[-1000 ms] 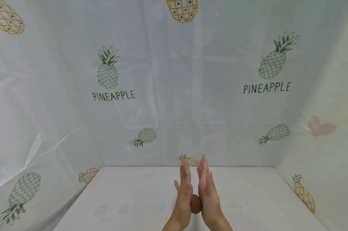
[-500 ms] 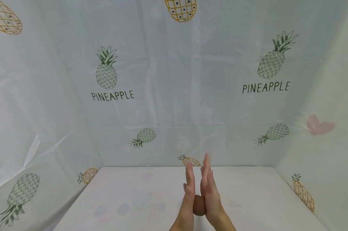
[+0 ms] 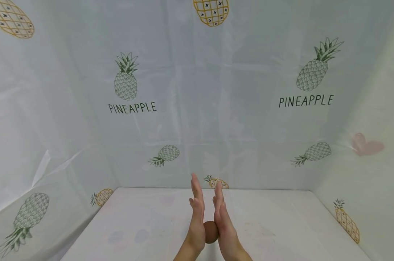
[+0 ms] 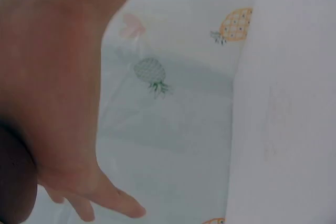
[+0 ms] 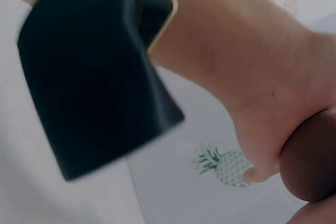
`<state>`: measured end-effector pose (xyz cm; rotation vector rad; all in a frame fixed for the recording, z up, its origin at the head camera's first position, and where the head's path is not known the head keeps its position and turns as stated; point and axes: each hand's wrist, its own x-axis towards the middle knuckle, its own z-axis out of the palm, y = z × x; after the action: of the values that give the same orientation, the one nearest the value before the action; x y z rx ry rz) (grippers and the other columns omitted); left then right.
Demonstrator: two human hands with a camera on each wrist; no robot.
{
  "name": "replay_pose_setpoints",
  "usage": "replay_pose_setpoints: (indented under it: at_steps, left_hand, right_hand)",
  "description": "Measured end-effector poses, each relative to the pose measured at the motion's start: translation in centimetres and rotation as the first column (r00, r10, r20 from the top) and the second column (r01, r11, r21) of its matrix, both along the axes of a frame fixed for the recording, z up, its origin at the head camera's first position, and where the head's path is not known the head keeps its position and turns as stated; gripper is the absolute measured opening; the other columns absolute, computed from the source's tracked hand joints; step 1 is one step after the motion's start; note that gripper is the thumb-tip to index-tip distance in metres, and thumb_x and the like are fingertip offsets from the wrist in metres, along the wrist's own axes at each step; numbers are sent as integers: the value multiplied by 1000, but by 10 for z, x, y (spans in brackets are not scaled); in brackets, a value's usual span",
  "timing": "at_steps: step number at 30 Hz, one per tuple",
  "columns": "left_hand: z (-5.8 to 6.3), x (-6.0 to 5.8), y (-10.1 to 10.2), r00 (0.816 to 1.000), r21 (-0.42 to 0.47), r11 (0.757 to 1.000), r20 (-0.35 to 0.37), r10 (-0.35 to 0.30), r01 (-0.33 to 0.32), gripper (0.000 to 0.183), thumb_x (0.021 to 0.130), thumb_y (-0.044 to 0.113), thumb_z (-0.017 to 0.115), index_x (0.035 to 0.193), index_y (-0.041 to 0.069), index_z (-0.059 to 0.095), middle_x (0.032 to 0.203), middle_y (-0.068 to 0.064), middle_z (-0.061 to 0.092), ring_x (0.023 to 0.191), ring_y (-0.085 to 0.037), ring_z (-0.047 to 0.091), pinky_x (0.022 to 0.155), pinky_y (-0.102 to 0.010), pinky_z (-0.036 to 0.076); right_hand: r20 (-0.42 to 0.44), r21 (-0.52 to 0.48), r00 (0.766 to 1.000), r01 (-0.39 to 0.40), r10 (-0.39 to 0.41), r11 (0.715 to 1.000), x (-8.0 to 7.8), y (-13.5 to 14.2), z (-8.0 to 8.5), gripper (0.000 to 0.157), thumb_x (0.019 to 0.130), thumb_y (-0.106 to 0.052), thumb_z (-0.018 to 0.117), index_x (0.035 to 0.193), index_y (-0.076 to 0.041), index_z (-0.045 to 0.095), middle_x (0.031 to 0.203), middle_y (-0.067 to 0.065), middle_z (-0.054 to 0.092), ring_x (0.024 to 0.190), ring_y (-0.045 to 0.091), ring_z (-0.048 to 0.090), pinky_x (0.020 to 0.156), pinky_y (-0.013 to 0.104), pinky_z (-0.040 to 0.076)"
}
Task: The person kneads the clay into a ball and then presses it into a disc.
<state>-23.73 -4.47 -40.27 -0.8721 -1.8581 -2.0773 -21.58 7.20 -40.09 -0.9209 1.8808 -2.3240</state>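
A smooth brown ball (image 3: 211, 232) sits between the two palms near the bottom of the head view, above the white tabletop. My left hand (image 3: 197, 219) presses against its left side, fingers straight and pointing forward. From the right, my right hand (image 3: 225, 226) presses with its palm, fingers also extended. The left fingertips reach slightly farther forward than the right ones. The ball (image 4: 16, 177) shows dark at the left edge of the left wrist view, and the ball (image 5: 311, 158) appears at the right edge of the right wrist view, against a palm.
A white table (image 3: 144, 210) with faint coloured stains lies below. Pale curtains (image 3: 197, 119) printed with pineapples enclose the back and both sides. In the right wrist view, a dark wrist-worn device (image 5: 100, 82) hangs beside a forearm.
The hands and ball first drift slightly right, then shift left. The left hand has slid forward and the right hand back, with the ball still between the palms.
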Motion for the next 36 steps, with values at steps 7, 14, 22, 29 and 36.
replay_pose_setpoints:
  at_steps: [7,14,22,29,36]
  left_hand:
    - [-5,-15,-7,992,-10,993,-50,115,-116,59,113,41,7,168,39,-15,173,12,-26,159,-15,-29,113,-67,-34]
    - [-14,-21,-1,986,-63,984,-15,167,-168,61,113,41,10,169,33,-14,174,12,-23,160,-20,-28,112,-69,-34]
    - [-24,-15,15,1000,-101,995,-9,14,-15,59,114,38,10,167,40,-16,174,15,-22,159,-11,-28,112,-65,-36]
    - [-26,-1,27,998,-122,991,-23,-64,60,58,115,30,8,168,36,-16,175,18,-21,160,-15,-26,113,-66,-35]
    - [-14,18,31,989,-99,986,83,-124,132,55,115,41,4,166,48,-14,173,25,-23,156,-8,-30,114,-66,-33]
  right_hand:
    - [-32,-5,999,-42,42,999,5,-4,2,55,113,-46,-1,166,-48,-15,171,-19,-29,156,32,-35,109,81,-25]
    - [-62,11,998,-6,7,1000,7,1,6,56,111,-48,-2,166,-49,-14,172,-10,-29,156,26,-34,107,80,-29]
    - [-77,10,993,94,-93,995,6,12,13,57,111,-49,-3,167,-47,-13,174,-16,-21,160,19,-23,111,78,-24]
    - [-69,-12,987,148,-148,989,1,23,16,56,111,-50,-2,166,-50,-11,173,-19,-19,160,16,-22,113,76,-25]
    - [-21,-37,980,199,-200,979,-8,30,10,53,112,-51,1,165,-56,-6,174,-19,-18,161,19,-21,115,78,-22]
